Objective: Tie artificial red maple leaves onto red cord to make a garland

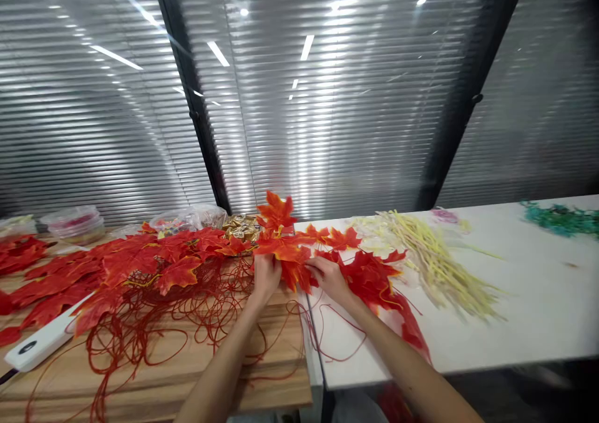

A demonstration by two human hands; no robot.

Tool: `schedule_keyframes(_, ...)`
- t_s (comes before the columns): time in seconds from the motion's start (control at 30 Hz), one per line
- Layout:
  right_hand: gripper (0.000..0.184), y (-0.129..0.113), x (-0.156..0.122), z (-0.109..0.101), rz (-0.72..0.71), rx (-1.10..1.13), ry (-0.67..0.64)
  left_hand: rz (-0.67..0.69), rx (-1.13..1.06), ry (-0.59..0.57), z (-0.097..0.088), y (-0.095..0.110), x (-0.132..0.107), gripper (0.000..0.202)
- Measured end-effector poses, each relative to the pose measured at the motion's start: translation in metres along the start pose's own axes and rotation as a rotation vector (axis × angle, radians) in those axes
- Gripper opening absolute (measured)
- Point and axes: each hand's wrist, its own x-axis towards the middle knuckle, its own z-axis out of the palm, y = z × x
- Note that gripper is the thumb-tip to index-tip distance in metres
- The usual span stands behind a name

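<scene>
Upright in front of me is a bunch of orange-red artificial maple leaves. My left hand is closed on its lower left part, the fingertips partly behind a leaf. At its right edge my right hand pinches the leaves; exactly what lies between the fingers is hidden. More red maple leaves spread over the white table beyond my right hand, beside a translucent red plastic bag. To the left lies a large heap of red maple leaves with tangled red cord spilling below it.
A white power strip lies on the wooden table. Clear plastic tubs and gold-wrapped pieces stand behind the heap. Yellow strands and green foliage lie on the white table. Blinds hang behind glass.
</scene>
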Motion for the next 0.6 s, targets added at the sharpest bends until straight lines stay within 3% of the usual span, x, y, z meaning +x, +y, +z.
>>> schedule_keyframes(0.13,0.018,-0.002,0.002,-0.002,-0.006,-0.01,0.048,-0.076,-0.148,0.118,-0.003,0.006,0.003,0.023)
schedule_keyframes(0.3,0.016,-0.002,0.002,-0.002,-0.004,0.01,0.046,-0.322,-0.401,0.278,-0.007,0.004,0.01,0.025)
schedule_keyframes(0.4,0.017,-0.002,0.002,-0.002,-0.001,0.009,0.04,-0.321,-0.57,0.188,-0.005,0.004,0.012,0.025)
schedule_keyframes(0.6,0.016,-0.004,0.003,-0.004,0.028,0.017,0.082,-0.584,-0.894,0.02,-0.003,0.003,0.012,0.033)
